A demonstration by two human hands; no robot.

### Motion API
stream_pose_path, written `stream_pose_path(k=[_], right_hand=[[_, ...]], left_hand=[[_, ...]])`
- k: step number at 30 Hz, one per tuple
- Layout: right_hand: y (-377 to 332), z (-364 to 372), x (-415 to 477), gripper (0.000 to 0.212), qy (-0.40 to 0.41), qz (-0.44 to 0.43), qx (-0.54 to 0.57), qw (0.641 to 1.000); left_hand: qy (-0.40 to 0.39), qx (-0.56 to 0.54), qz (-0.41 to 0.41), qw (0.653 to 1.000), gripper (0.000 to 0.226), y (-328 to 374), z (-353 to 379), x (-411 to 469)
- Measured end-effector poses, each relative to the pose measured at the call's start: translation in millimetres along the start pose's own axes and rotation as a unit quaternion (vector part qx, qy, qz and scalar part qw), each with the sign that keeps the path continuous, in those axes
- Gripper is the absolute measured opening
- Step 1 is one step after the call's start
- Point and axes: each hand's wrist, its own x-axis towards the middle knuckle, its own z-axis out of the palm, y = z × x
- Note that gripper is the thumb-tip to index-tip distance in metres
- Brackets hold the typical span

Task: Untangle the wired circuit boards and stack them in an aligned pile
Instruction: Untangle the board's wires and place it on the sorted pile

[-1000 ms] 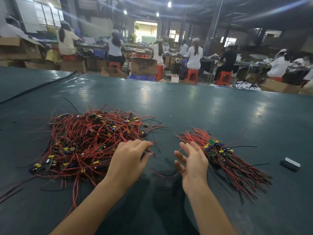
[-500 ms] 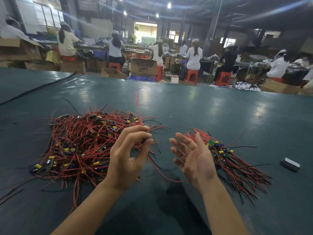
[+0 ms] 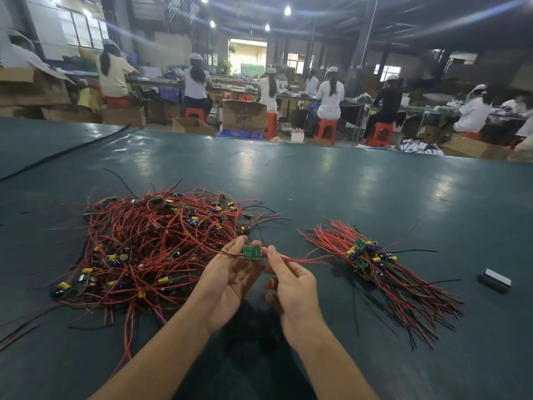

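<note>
Table [image 3: 375, 183]: a wide dark green surface that carries everything in reach, with room to keep two heaps apart.
Tangled heap [image 3: 150, 249]: the larger mass, to the left — red and black leads knotted over boards with yellow and blue parts; it looks like the unsorted stock, and most of the job seems still to lie here.
Sorted pile [image 3: 372, 261]: smaller, to the right, well apart from the tangle; boards bunched at one spot with leads fanning the same way, presumably so each new board drops in aligned.
Small box [image 3: 496, 280]: lies alone, far right, beyond the pile.
Left hand [image 3: 230, 281]: raised above the table between the heaps, palm up, fingers curled, fingertips pinching the left edge of the board.
Right hand [image 3: 291, 287]: raised beside it, thumb and forefinger closed on the red lead at the board's right edge, other fingers loosely folded.
Single board [image 3: 252, 252]: green, held level between both hands, one red lead trailing toward the sorted pile — likely being straightened before it joins that pile.
</note>
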Motion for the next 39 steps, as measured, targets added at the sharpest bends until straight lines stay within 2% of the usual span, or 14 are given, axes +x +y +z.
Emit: stream_pose_path(k=[3,7,11,14,20,23,27,29,37,39], right_hand=[[-0.4,2.5,-3.3,0.026,0.033,-0.036,0.009,0.999],[-2.6,1.7,-6.3,0.028,0.053,-0.071,0.01,0.996],[-3.4,0.6,-6.7,0.027,0.035,-0.088,0.022,0.995],[-3.5,-0.5,-7.0,0.024,0.024,-0.102,0.003,0.994],[-0.2,1.4,-4.7,0.007,0.004,-0.071,0.039,0.997],[1.1,0.9,-3.6,0.011,0.015,-0.06,0.036,0.997],[0.3,-0.6,-3.1,0.017,0.036,-0.066,0.029,0.997],[0.4,0.0,-3.6,0.018,0.042,-0.064,0.033,0.997],[-7.6,-3.7,3.4,0.016,0.094,-0.008,0.073,0.993],[-14.0,-9.0,7.8,0.014,0.125,-0.007,0.085,0.988]], left_hand=[[0.026,0.019,0.004,0.999,0.015,-3.3,-0.9,1.8],[0.017,0.13,-0.002,0.991,0.029,-10.5,-4.3,1.5],[-0.028,0.216,-0.003,0.976,0.015,-12.6,-3.9,-1.5],[0.007,0.262,0.043,0.964,0.037,-10.6,-2.6,-3.0],[-0.003,0.234,0.1,0.967,0.018,-9.7,0.1,-5.9],[-0.014,0.242,0.108,0.964,0.02,-9.8,-0.8,-6.8],[-0.017,0.304,0.143,0.942,0.036,-11.1,-3.3,-6.4],[-0.018,0.329,0.164,0.93,0.033,-12.3,-4.8,-4.9],[-0.023,0.346,0.196,0.917,0.006,-10.1,-6.8,0.6],[-0.024,0.34,0.2,0.918,0.012,-7.7,-7.0,2.4]])
